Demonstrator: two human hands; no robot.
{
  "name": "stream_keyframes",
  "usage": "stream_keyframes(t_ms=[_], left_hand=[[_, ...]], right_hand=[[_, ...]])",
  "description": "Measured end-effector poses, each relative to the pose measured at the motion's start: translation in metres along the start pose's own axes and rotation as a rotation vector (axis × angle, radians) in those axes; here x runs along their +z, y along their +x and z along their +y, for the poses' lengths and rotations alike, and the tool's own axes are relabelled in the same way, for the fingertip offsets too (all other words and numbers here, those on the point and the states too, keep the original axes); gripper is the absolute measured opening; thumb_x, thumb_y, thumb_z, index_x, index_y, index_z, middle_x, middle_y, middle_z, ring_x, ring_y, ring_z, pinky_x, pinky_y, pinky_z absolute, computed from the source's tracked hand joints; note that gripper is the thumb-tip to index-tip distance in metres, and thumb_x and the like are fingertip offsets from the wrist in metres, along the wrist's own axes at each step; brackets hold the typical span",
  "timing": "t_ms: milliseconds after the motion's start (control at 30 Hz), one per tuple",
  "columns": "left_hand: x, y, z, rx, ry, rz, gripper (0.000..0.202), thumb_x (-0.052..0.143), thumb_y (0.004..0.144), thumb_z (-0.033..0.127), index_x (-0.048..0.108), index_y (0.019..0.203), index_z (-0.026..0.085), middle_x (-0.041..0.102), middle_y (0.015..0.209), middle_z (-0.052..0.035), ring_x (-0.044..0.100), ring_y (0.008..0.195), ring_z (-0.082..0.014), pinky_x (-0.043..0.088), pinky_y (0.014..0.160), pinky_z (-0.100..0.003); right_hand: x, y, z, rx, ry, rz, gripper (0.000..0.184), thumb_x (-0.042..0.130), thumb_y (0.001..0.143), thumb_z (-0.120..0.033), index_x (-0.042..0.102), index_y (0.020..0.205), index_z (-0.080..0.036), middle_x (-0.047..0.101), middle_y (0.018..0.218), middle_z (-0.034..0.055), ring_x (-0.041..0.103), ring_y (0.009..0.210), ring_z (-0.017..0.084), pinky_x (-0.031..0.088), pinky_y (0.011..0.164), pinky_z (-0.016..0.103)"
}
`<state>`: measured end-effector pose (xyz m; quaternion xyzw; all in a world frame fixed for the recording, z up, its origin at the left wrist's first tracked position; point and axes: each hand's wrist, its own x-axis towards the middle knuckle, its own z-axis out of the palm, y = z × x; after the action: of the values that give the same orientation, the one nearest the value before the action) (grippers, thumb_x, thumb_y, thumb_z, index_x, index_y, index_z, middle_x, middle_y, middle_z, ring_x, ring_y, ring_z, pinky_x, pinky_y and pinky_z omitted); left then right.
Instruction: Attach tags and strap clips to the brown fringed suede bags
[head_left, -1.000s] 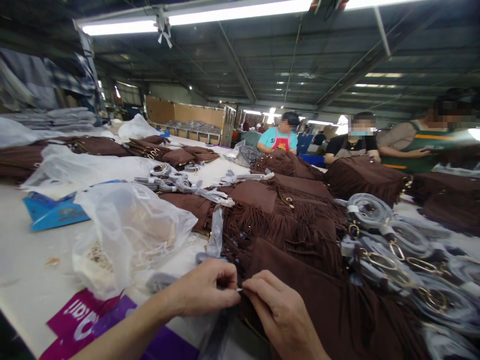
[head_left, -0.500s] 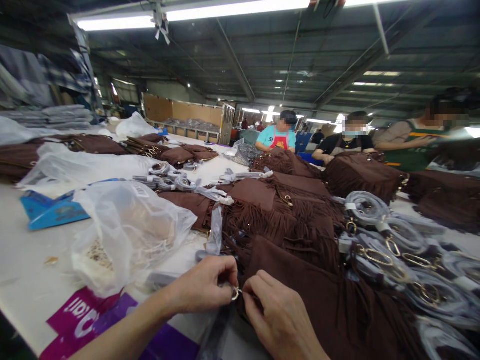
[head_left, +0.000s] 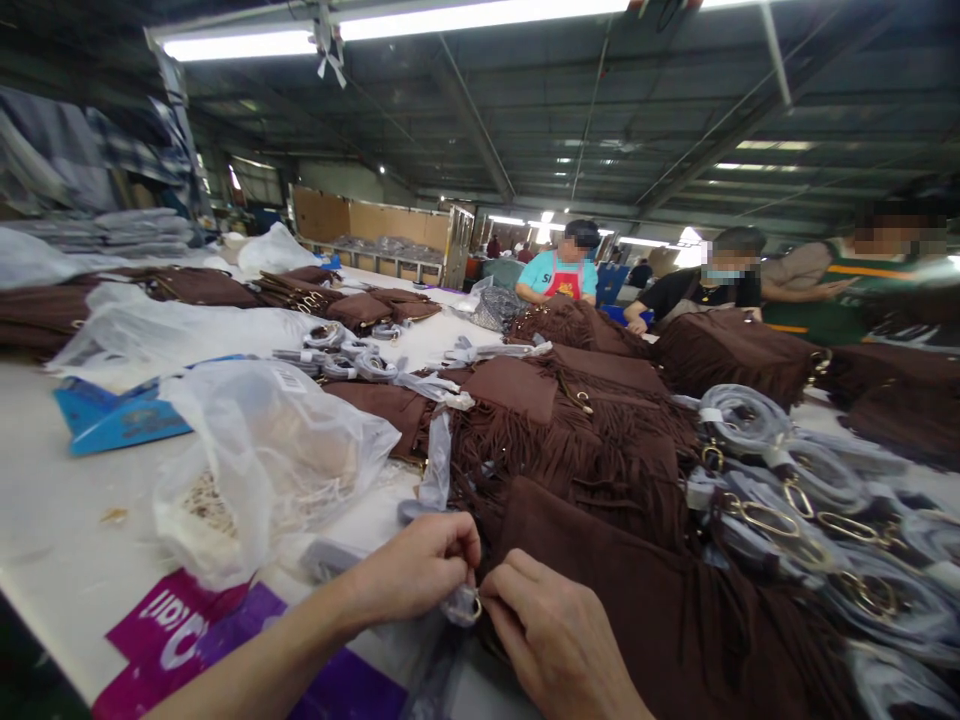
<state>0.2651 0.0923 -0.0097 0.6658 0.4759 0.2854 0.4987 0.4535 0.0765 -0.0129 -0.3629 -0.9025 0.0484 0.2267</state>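
In the head view my left hand [head_left: 420, 562] has its fingers curled and pinches the end of a strap wrapped in clear plastic [head_left: 456, 602]. A small gold metal ring or clasp [head_left: 475, 608] shows at that end, between my two hands. My right hand [head_left: 559, 625] is closed, thumb and fingertips pressed together right beside the gold metal; what they grip is hidden. A dark brown fringed bag [head_left: 592, 550] lies beneath and beyond my right hand. The wrapped strap trails down below my left hand toward the bottom edge.
To the right lie several coiled straps [head_left: 817, 470] in plastic with gold clasps. More brown fringed bags [head_left: 517, 390] are piled ahead. A translucent plastic bag [head_left: 277, 450], a blue holder [head_left: 124, 415] and purple printed plastic [head_left: 247, 630] are at left. Several people stand across the table.
My left fingers have shifted slightly, and more of the plastic-wrapped strap end now shows below them. The gold metal sits a little lower. Across the table, one person's head has turned.
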Motion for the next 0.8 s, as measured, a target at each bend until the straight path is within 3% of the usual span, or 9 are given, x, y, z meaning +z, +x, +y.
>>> stream_keyframes(t_ms=[200, 400, 600, 700, 800], left_hand=[[0.001, 0.001, -0.004, 0.021, -0.008, -0.022, 0.023, 0.043, 0.061, 0.007, 0.056, 0.077, 0.017, 0.06, 0.071, 0.0017, 0.055, 0.068, -0.014, 0.038, 0.059, -0.022], [0.002, -0.002, 0.001, 0.023, 0.012, -0.012, 0.022, 0.044, 0.062, 0.008, 0.057, 0.077, 0.017, 0.056, 0.068, 0.0024, 0.052, 0.066, -0.0136, 0.037, 0.058, -0.022], [0.005, -0.005, 0.007, -0.053, -0.004, -0.07, 0.018, 0.046, 0.065, 0.011, 0.059, 0.077, 0.016, 0.059, 0.068, 0.0019, 0.053, 0.065, -0.0136, 0.037, 0.057, -0.021], [0.002, -0.005, 0.009, -0.026, 0.005, -0.124, 0.015, 0.051, 0.065, 0.014, 0.064, 0.072, 0.016, 0.057, 0.067, 0.0026, 0.048, 0.063, -0.0117, 0.035, 0.055, -0.019], [-0.001, -0.004, 0.01, -0.037, -0.053, -0.17, 0.016, 0.054, 0.063, 0.015, 0.067, 0.072, 0.015, 0.058, 0.067, 0.0031, 0.047, 0.062, -0.0104, 0.034, 0.054, -0.018]], right_hand=[[0.002, -0.002, 0.004, 0.043, 0.104, -0.056, 0.015, 0.053, 0.089, -0.011, 0.062, 0.084, -0.022, 0.064, 0.078, -0.0008, 0.064, 0.066, 0.016, 0.037, 0.057, 0.025], [0.003, -0.001, 0.01, -0.087, 0.111, -0.087, 0.025, 0.047, 0.088, -0.009, 0.065, 0.094, -0.025, 0.062, 0.081, -0.0001, 0.062, 0.066, 0.015, 0.034, 0.054, 0.025], [0.01, -0.01, 0.015, -0.296, 0.034, 0.16, 0.024, 0.041, 0.093, -0.01, 0.058, 0.079, -0.021, 0.059, 0.066, 0.0006, 0.054, 0.055, 0.015, 0.03, 0.05, 0.028], [0.012, -0.015, 0.018, -0.376, -0.003, 0.26, 0.02, 0.045, 0.091, -0.006, 0.059, 0.086, -0.019, 0.06, 0.064, 0.0012, 0.052, 0.052, 0.016, 0.033, 0.05, 0.028], [0.013, -0.019, 0.022, -0.387, 0.023, 0.227, 0.019, 0.05, 0.089, -0.003, 0.06, 0.098, -0.017, 0.064, 0.069, 0.0032, 0.057, 0.055, 0.016, 0.039, 0.051, 0.025]])
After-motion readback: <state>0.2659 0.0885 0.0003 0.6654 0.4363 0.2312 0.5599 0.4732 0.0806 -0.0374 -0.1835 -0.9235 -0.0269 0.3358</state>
